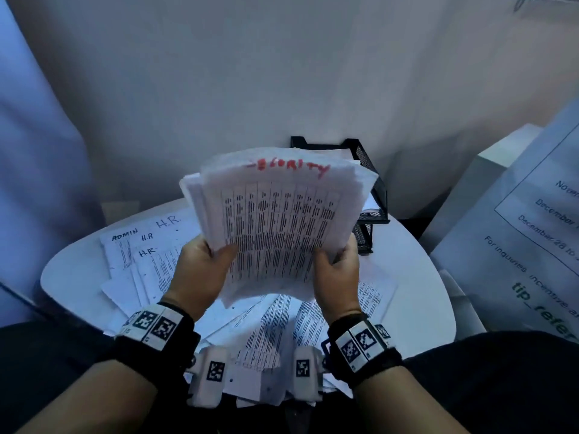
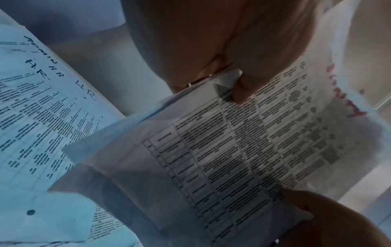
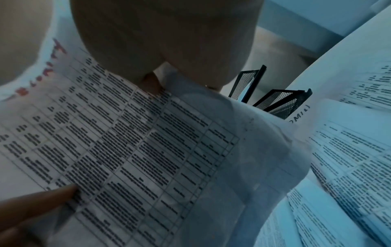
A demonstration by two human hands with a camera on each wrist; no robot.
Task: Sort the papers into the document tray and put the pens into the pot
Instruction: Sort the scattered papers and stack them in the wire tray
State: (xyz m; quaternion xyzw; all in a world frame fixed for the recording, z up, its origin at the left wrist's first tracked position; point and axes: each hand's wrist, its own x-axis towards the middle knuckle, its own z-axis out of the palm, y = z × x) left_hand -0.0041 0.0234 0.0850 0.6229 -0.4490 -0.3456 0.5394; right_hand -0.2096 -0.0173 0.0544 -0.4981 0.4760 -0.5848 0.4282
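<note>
A stack of printed papers [image 1: 279,220] with a red handwritten word on the top sheet is held up above the table, between both hands. My left hand [image 1: 203,264] grips its left edge, thumb on the front sheet. My right hand [image 1: 340,267] grips the right edge the same way. The left wrist view shows the same stack [image 2: 232,150] with the thumb [image 2: 243,90] pressed on it; the right wrist view shows it [image 3: 137,142] too. A black mesh document tray [image 1: 369,195] stands behind the stack, partly hidden; its tiers [image 3: 277,103] show in the right wrist view. No pens or pot are in view.
Loose sheets [image 1: 150,261] marked ADMIN and H.R. lie spread over the white round table [image 1: 429,292], with more sheets [image 1: 282,324] under my hands. A large printed notice [image 1: 526,233] leans at the right. A wall stands close behind.
</note>
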